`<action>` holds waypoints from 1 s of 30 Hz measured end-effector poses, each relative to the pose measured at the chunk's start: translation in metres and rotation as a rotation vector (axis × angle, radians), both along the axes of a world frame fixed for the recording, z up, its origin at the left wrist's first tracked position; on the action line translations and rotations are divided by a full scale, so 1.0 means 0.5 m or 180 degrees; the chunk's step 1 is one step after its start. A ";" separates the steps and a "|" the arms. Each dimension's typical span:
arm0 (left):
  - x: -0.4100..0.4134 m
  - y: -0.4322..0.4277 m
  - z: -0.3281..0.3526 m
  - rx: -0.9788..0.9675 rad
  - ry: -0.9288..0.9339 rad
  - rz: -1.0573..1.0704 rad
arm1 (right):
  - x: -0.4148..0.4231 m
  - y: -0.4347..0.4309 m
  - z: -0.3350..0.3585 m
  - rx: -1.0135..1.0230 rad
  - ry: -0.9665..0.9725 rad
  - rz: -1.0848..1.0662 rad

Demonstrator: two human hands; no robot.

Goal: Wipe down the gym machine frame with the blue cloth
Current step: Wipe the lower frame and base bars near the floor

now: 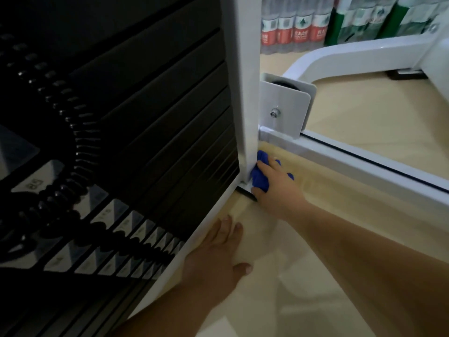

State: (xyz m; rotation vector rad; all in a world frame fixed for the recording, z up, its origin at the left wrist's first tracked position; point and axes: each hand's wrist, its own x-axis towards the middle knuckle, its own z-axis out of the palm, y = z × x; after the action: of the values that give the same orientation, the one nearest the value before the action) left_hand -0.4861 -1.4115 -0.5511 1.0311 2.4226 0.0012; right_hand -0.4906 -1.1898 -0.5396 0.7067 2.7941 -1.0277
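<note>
Blue cloth (259, 178) is bunched into a lump against the right face of the white upright post (243, 81), right at the post's foot where it meets the floor (364, 105). The cloth's long axis runs along the post, upward from the floor. The right hand (277, 188) grips it, fingers curled over the wad and pressing it to the post, with blue showing between the fingers.

Just above the cloth on the same side of the post, a white bracket plate (283, 110) juts out, and a white floor rail (364, 166) runs away from the post's base to the right. Between that rail and the right forearm lies a wedge of bare floor. To the post's left the dark weight stack (158, 117) closes that side off.

The left hand (216, 259) rests palm down on the floor nearer the camera than the post, fingers straight, thumb spread, holding nothing, just beside the frame's white bottom edge.
</note>
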 end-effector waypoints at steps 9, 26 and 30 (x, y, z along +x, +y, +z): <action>-0.001 -0.002 -0.006 0.0019 0.0006 -0.0023 | 0.082 -0.058 -0.011 0.0754 0.0048 0.0568; -0.002 0.006 0.008 -0.0111 -0.0131 -0.0033 | 0.024 0.005 0.013 0.0643 -0.0230 0.0212; -0.002 0.012 0.017 -0.0181 -0.0230 -0.0009 | 0.006 -0.028 0.033 0.0591 -0.0059 -0.0086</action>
State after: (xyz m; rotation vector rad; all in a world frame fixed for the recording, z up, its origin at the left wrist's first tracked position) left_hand -0.4869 -1.4058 -0.5427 0.9923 2.3425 -0.0305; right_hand -0.4876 -1.2036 -0.5229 0.7708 2.8976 -0.7675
